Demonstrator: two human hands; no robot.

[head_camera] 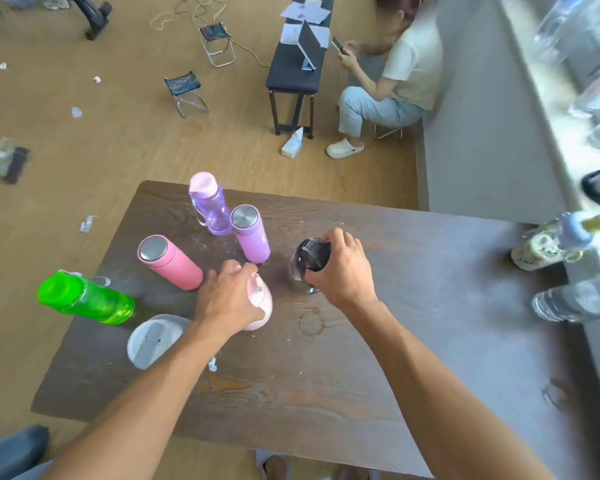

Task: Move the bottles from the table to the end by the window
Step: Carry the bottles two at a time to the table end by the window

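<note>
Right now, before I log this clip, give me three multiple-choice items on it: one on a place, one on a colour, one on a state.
1. Where does the green bottle stand on the table?
A. near the left edge
B. at the window end
C. in the middle

2. What colour is the bottle under the left hand?
A. blue
B. pale pink
C. orange

3. What is the right hand doing?
A. resting flat on the table
B. pointing at the floor
C. gripping the dark-capped bottle

Answers: 1 A, it stands at the far left of the group. 2 B, the pale pink bottle shows beside the fingers. 3 C, the fingers wrap around its cap.
</note>
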